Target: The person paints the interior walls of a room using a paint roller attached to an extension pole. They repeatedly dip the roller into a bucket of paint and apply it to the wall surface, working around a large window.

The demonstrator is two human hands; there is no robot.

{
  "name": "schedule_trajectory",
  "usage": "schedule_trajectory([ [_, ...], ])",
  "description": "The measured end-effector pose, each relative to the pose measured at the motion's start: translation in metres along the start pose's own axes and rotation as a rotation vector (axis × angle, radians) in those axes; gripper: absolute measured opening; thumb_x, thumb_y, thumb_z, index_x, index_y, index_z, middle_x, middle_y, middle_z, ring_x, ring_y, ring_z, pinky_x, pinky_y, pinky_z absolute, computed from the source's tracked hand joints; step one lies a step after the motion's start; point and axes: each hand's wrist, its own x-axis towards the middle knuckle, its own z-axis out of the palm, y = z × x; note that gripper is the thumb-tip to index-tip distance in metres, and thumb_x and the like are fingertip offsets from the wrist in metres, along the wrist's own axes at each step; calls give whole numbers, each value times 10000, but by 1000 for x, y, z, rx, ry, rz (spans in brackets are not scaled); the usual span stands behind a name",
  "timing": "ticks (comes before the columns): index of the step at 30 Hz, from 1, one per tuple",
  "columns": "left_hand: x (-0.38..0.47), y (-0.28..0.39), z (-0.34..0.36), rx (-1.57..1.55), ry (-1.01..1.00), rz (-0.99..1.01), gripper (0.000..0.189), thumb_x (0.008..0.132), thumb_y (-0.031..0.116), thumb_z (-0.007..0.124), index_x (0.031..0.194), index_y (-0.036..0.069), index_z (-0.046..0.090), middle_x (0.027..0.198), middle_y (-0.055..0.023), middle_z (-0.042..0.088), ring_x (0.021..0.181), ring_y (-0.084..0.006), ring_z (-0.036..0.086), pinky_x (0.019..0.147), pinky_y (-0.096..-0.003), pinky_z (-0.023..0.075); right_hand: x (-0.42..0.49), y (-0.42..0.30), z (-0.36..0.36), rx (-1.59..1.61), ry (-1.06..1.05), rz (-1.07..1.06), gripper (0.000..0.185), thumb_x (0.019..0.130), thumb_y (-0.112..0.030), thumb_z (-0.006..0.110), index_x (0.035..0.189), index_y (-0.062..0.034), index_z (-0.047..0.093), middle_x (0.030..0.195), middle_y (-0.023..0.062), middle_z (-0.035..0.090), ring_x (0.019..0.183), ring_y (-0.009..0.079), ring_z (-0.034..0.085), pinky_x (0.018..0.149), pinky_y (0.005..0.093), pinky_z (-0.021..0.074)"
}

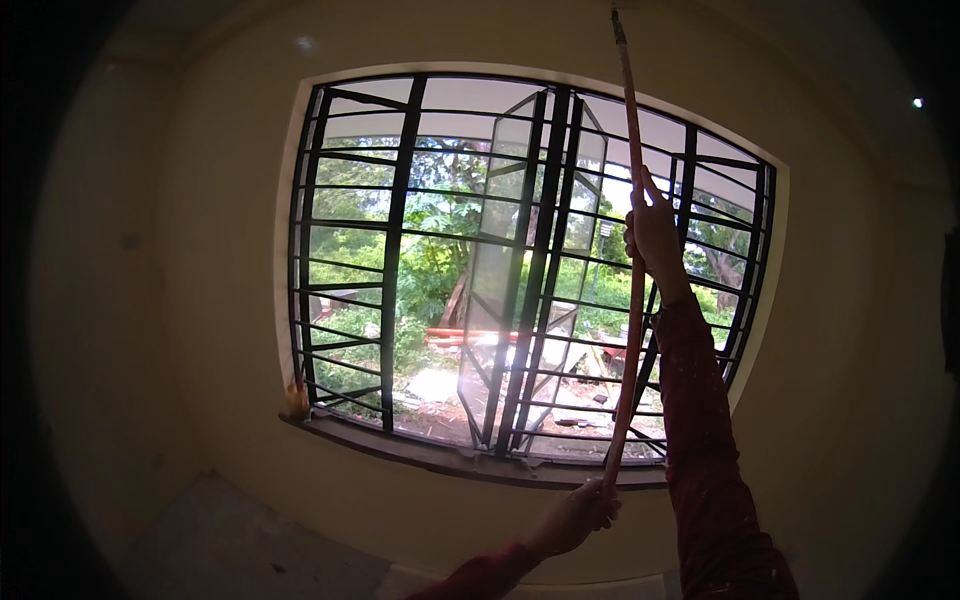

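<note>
My right hand [654, 232] is raised high and grips a long reddish pole [631, 322] midway, with one finger pointing up along it. Lower down, my left hand [577, 514] is closed around the pole's bottom end. The pole stands nearly upright in front of a barred window [457, 262]. Its dark upper tip [617, 26] reaches the wall above the window, near the top of the picture; what is fixed there is too dim to make out. Both forearms wear dark red sleeves, the right one speckled with light spots.
A dark windowsill [442, 454] runs below the window, with a small yellowish container [298, 401] at its left end. Glazed casements [502, 247] stand swung outward beyond the bars. Cream walls [225, 247] surround the opening. A grey floor [247, 536] shows at lower left.
</note>
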Motion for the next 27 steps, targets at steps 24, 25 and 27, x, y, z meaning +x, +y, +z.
schedule_trajectory([
  [24,-100,-138,-24,-180,42,-36,231,1138,259,580,1217,42,563,904,-25,602,752,-121,617,705,-298,549,-132,48,58,-61,-75,40,555,1179,-249,425,1720,-188,315,615,-3,462,494,79,463,456,312,392],
  [25,-117,-144,-23,-187,29,-72,252,1117,296,616,1202,63,570,938,-16,603,812,-115,606,743,-301,542,-159,60,59,-154,-42,23,559,1178,-216,423,1725,-208,308,633,-11,453,494,75,419,459,311,373],
  [27,-157,-144,-17,-204,14,-144,299,1074,369,687,1171,105,584,1005,4,605,931,-103,585,817,-307,528,-210,60,62,-48,-79,150,602,1162,-158,442,1737,-231,277,685,-5,472,546,73,414,490,307,380],
])
